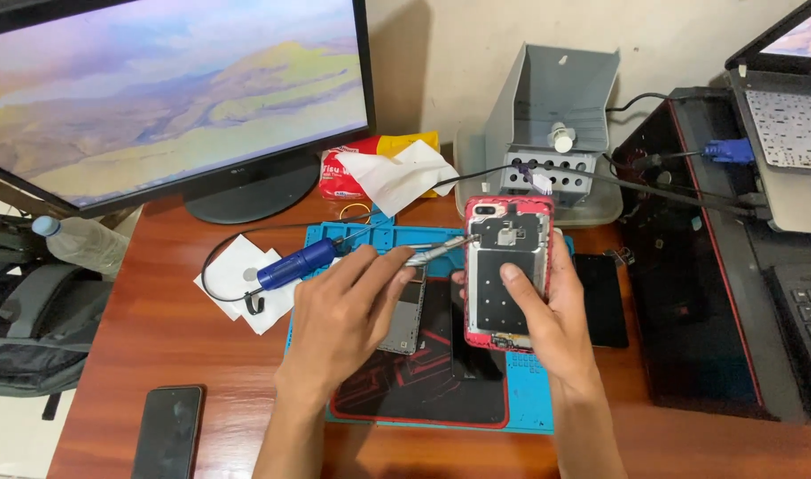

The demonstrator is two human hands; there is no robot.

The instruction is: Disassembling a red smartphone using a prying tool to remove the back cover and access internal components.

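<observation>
My right hand [552,310] holds an opened red phone [508,270] upright, its inner metal plates facing me, thumb pressed on the dark battery area. My left hand [343,315] grips a screwdriver [334,255] with a blue handle; its metal tip reaches the left edge of the phone near the top. Both hands hover over a blue repair mat [529,395] with a black and red pad [423,381] on it. A grey phone part [405,324] lies on the pad under my left hand.
A monitor [157,89] stands at the back left, with a tissue pack [370,168] and a grey metal box [556,115] behind the mat. A black phone [168,432] lies front left, a dark screen panel [600,297] right of the mat. A laptop [791,115] and black case [689,293] sit right.
</observation>
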